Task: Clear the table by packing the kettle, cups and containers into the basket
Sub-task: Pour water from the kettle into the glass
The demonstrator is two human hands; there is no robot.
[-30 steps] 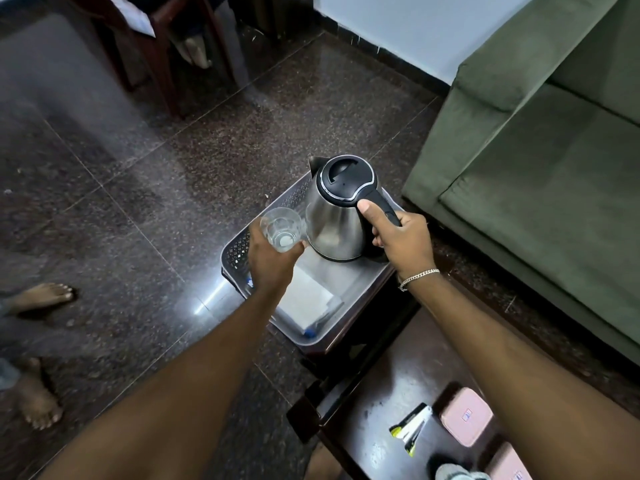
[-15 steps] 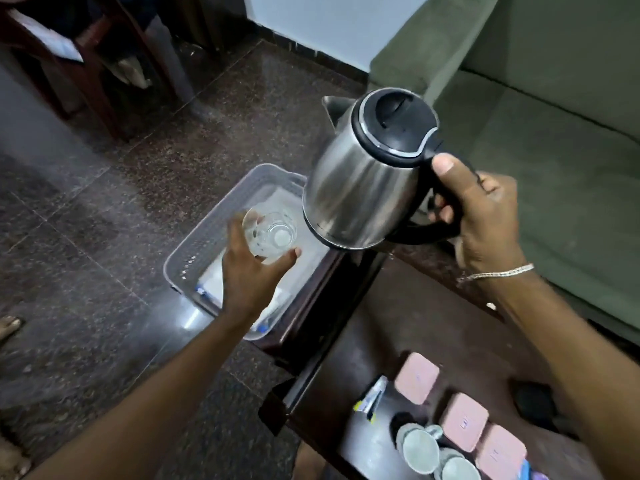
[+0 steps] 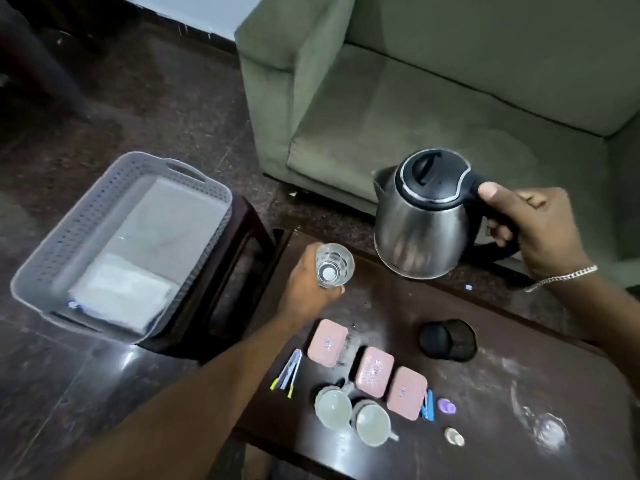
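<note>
Above the table's (image 3: pixel 512 344) far edge, the right hand (image 3: pixel 540 230) holds the steel kettle (image 3: pixel 420 230) by its black handle, fingers wrapped round it and thumb on top; the kettle looks to be off the wood, though blur hides its base. Left of it, the left hand (image 3: pixel 306 289) grips a clear glass (image 3: pixel 334 265) upright. Nearer than those fingers sit three pink containers (image 3: pixel 374 370) and two cups (image 3: pixel 353 414). Well left stands the grey basket (image 3: pixel 79 223).
</note>
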